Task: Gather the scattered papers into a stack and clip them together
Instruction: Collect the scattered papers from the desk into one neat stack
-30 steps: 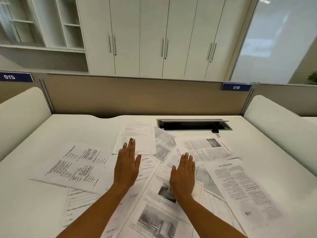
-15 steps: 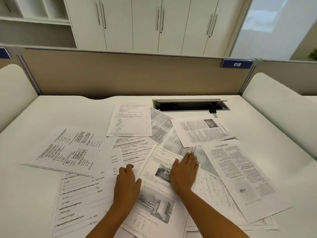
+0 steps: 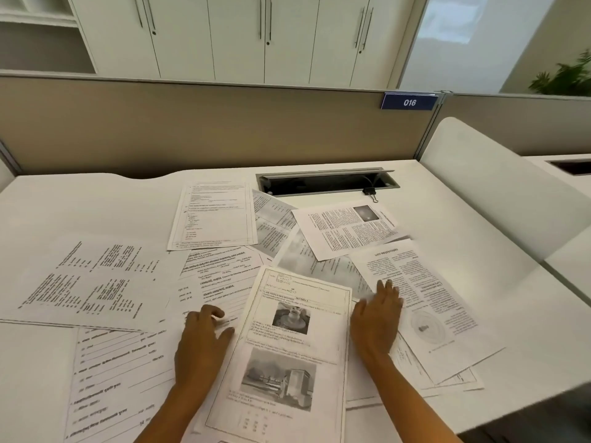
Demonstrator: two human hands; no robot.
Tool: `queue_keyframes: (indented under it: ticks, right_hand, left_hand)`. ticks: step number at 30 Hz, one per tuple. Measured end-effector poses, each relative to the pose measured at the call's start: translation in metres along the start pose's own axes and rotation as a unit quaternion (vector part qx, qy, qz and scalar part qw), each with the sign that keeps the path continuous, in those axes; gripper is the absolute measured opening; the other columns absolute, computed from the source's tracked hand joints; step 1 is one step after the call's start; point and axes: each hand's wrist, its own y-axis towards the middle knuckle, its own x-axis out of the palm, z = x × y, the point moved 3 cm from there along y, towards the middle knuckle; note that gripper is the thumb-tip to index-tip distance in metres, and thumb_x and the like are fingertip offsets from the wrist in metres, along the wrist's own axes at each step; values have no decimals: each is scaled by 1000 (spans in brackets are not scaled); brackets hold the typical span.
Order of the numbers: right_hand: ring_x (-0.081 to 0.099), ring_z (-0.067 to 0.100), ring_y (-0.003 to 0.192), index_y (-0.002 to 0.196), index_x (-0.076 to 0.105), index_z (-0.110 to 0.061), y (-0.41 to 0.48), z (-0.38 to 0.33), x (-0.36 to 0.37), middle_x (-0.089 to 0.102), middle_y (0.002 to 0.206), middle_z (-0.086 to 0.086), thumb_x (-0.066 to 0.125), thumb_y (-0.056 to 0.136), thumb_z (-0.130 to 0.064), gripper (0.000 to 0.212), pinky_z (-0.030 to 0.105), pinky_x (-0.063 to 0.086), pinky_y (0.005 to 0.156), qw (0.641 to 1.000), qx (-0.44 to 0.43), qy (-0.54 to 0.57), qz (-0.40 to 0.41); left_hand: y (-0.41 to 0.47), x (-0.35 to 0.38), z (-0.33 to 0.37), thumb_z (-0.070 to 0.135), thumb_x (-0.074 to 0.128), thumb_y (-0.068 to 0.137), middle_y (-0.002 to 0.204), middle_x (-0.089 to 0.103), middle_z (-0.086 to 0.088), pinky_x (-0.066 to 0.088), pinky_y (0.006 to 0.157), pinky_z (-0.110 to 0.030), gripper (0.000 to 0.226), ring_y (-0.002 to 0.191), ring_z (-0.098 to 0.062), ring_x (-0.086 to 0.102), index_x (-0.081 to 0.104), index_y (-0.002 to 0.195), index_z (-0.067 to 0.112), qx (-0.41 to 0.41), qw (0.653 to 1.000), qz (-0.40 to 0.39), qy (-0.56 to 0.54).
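A blue tag point(image 3: 409, 102) reading "016" is fixed to the partition point(image 3: 208, 123). On the sheet with two photographs point(image 3: 289, 353) the heading "SECTION E" can just be made out; other print is too small or blurred to be read. This sheet lies on top of the scattered papers point(image 3: 96, 282) spread over the white tabletop point(image 3: 479, 251). The left hand point(image 3: 204, 340) is laid on the papers just beside its left edge, fingers curled loosely, nothing gripped. The right hand point(image 3: 377, 318) is pressed flat and open at its right edge, fingertips touching an upside-down text page point(image 3: 425, 302). A black binder clip point(image 3: 370, 193) rests by the cable slot point(image 3: 326, 182), well apart from both hands.
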Motion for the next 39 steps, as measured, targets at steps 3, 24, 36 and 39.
queue_keyframes:
  ticks: [3, 24, 36, 39]
  right_hand:
    - [16, 35, 144, 145, 22, 3, 6, 33, -10, 22, 154, 23, 45, 94, -22, 62, 44, 8, 121, 995, 82, -46, -20]
    - [58, 32, 107, 112, 64, -8, 7, 50, -33, 68, 114, 12, 65, 84, -21, 31, 42, 46, 94, 998, 58, -7, 33]
    - [8, 26, 148, 151, 11, -11, 3, 70, -29, 10, 159, 10, 32, 96, -48, 69, 38, 4, 120, 993, 37, -62, -98]
    - [13, 18, 147, 150, 18, -13, 6, 67, -30, 17, 159, 2, 37, 98, -40, 61, 34, 7, 121, 986, -61, -17, -153]
  left_hand:
    - [-8, 7, 11, 43, 72, 74, 123, 52, -12, 50, 73, -34, 61, 106, -29, 56, 47, 122, 16, -15, 997, -21, 71]
    - [-25, -3, 15, 16, 54, 92, 118, 60, -6, 41, 96, -40, 34, 110, -30, 55, 55, 125, 5, -72, 983, -71, -153]
    - [-8, -10, -8, 17, 56, 91, 110, 60, -6, 45, 82, -39, 41, 90, -27, 57, 50, 130, 8, -161, 935, -50, -312]
    - [-8, -9, -8, 18, 56, 91, 113, 61, -8, 47, 81, -39, 41, 90, -27, 58, 50, 130, 9, -162, 933, -51, -317]
